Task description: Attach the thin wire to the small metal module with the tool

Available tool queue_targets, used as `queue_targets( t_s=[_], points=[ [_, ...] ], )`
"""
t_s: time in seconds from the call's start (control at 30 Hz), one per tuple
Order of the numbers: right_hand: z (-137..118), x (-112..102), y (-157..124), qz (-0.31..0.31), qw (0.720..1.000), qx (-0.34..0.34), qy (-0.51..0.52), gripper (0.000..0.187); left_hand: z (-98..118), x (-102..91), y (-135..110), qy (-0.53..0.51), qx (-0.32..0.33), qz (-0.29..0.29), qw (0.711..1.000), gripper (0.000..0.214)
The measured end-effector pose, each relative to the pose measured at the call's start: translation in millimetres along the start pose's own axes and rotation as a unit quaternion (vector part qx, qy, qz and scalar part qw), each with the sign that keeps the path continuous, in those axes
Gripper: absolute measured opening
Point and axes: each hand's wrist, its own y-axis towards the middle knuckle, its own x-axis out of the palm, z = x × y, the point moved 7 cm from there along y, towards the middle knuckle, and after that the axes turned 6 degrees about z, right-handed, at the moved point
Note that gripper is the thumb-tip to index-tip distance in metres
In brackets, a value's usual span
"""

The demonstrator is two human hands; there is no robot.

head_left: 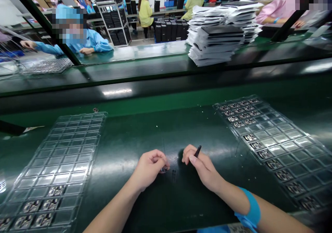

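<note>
Near the middle of the green work surface, my left hand pinches a small electronic module, mostly covered by the fingers. To its right, my right hand is closed around a thin black pen-like tool, whose upper end sticks up past the thumb; its lower end is hidden. A small dark strip with a clear edge lies on the surface between the hands. A blue band circles my right forearm.
A clear compartment tray on the left holds several modules at its near end. Another tray at right has modules along its left side and far end. A dark ledge runs behind, with stacked white sheets beyond. Co-workers sit across.
</note>
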Motion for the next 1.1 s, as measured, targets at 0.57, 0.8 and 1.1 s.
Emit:
queue_targets(
  t_s=[0.57, 0.8, 1.1],
  points=[
    [15, 3, -14, 0.026, 0.991, 0.129, 0.028, 0.019, -11, -6.9, 2, 0.041, 0.013, 0.033, 0.999, 0.015],
    [15, 8, -16, 0.002, 0.990, 0.077, -0.122, 0.014, -10, -3.0, -3, 0.060, 0.032, 0.040, 0.997, 0.019],
    [8, 10, -13, 0.018, 0.987, 0.010, -0.157, 0.011, -13, 3.3, -3, 0.064, 0.019, 0.025, 0.997, 0.016]
  ],
)
